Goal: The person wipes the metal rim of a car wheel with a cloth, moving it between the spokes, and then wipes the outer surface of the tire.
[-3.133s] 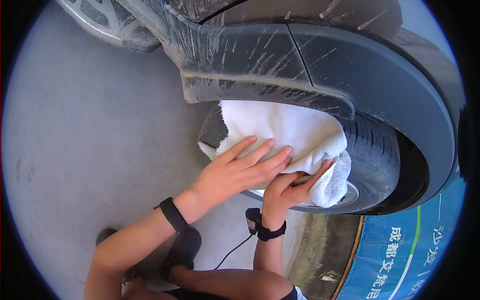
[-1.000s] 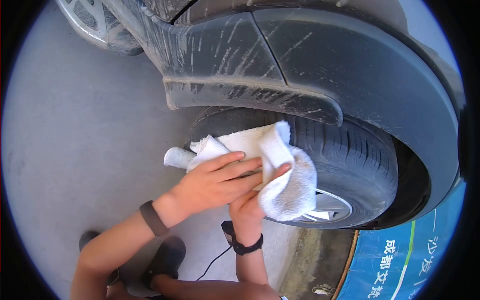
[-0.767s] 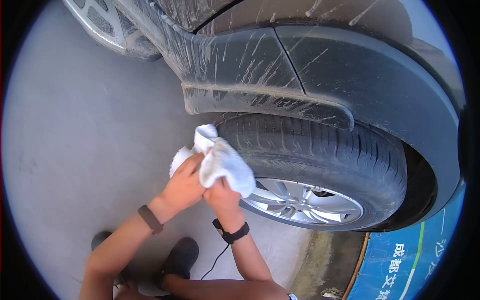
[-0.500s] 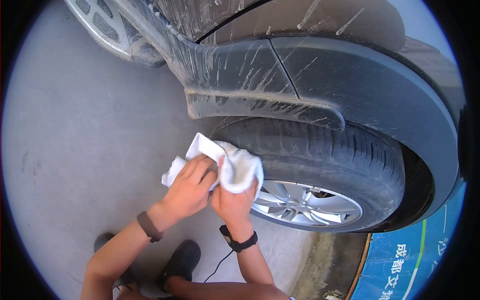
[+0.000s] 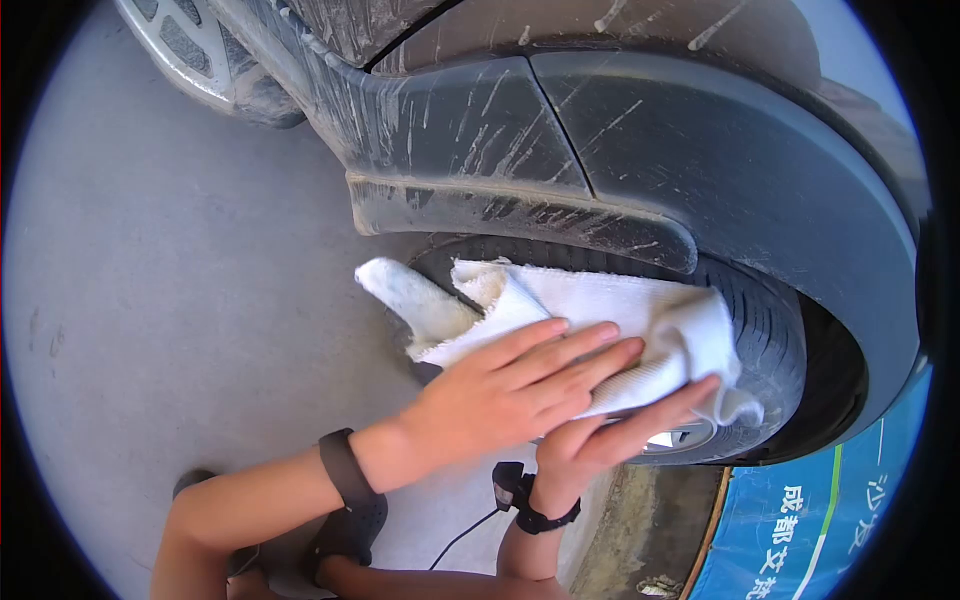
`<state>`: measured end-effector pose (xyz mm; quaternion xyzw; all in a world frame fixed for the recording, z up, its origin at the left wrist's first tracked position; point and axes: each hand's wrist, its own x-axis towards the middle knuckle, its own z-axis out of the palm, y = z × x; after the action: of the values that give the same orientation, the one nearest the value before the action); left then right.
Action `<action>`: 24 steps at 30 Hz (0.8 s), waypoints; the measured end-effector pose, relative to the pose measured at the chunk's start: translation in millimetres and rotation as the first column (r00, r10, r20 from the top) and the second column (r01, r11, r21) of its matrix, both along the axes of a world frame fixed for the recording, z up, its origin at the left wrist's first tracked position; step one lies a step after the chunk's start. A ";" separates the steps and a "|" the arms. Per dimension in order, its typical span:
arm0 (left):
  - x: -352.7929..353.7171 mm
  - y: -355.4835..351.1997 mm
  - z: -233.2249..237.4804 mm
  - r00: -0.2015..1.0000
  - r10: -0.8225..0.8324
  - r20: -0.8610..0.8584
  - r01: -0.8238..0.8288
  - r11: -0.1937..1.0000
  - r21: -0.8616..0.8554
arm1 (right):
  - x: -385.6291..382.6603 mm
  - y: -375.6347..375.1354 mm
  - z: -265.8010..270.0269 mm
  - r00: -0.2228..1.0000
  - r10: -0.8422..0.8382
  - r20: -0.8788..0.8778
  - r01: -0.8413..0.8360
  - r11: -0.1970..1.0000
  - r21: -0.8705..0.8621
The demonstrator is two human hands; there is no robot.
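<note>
Left grip point(image 5: 510, 385) is spread flat, fingers straight and together, palm down on a white towel point(image 5: 620, 305). It closes on nothing and only presses. Right grip point(image 5: 600, 440) sits just under the left one, fingers nearly straight along the towel's lower edge. The thumb is hidden, so I cannot tell whether it pinches the cloth.

The towel lies draped over the top of a tyre point(image 5: 775, 340), under both grips and running past the fingertips. One loose corner sticks out above the left grip's wrist side. The flat palm likely keeps the cloth tight to the curved tread, and the lower hand likely stops the hanging edge from slipping.

A bit of silver rim point(image 5: 682, 437) shows just beyond the right grip's fingertips. The dark wheel arch point(image 5: 720, 170) sits above both grips, streaked with dried mud.

There is a black band point(image 5: 343, 468) on the left wrist. The right wrist carries a black strap unit point(image 5: 515, 490) with a thin cable point(image 5: 465, 535) trailing back toward the body.

Grey concrete floor point(image 5: 180, 280) spreads out on the left grip's outer side. It looks to be outdoors, in hard sunlight. A dark shoe point(image 5: 350, 530) sits below the left wrist. A blue sign point(image 5: 820, 520) with white characters is down past the right grip.
</note>
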<state>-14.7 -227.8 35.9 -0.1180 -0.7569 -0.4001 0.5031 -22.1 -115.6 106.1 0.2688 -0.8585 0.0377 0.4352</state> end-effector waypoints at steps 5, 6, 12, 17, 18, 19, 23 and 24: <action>4.4 -18.1 -33.9 0.991 0.065 0.120 -0.054 0.994 -0.092 | -1.6 -27.0 -25.7 0.997 -0.083 0.009 0.078 0.967 0.244; 7.1 -25.1 -42.5 0.984 0.069 0.166 -0.051 0.993 -0.110 | -1.3 -32.1 -36.0 0.995 -0.094 0.016 0.086 0.960 0.266; 29.9 -37.1 -117.3 0.873 -0.036 0.486 -0.031 0.991 0.129 | -3.4 -52.0 -117.5 0.946 0.065 0.319 -0.218 0.854 0.472; 47.8 -49.5 -137.9 0.779 -0.115 0.616 0.047 0.991 0.126 | 8.1 -48.8 -156.0 0.863 0.173 0.475 -0.352 0.880 0.319; 50.1 -50.1 -133.2 0.779 -0.118 0.616 0.044 0.990 0.134 | 11.2 -47.1 -152.0 0.853 0.206 0.481 -0.366 0.891 0.269; 52.7 -49.5 -124.7 0.778 -0.125 0.616 0.048 0.989 0.140 | 15.2 -44.2 -146.8 0.844 0.234 0.483 -0.374 0.902 0.217; 53.1 -33.1 -71.5 0.862 -0.142 0.487 0.069 0.984 0.166 | 29.5 -20.4 -104.1 0.911 0.234 0.340 -0.302 0.940 0.162; 52.4 -24.7 -59.3 0.875 -0.124 0.468 0.074 0.990 0.124 | 34.5 -11.9 -87.8 0.926 0.219 0.309 -0.268 0.955 0.127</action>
<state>37.7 -252.5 -23.4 -0.0290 -0.8285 -0.4802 0.2867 12.4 -127.4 18.4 0.4007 -0.8730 0.0590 0.2719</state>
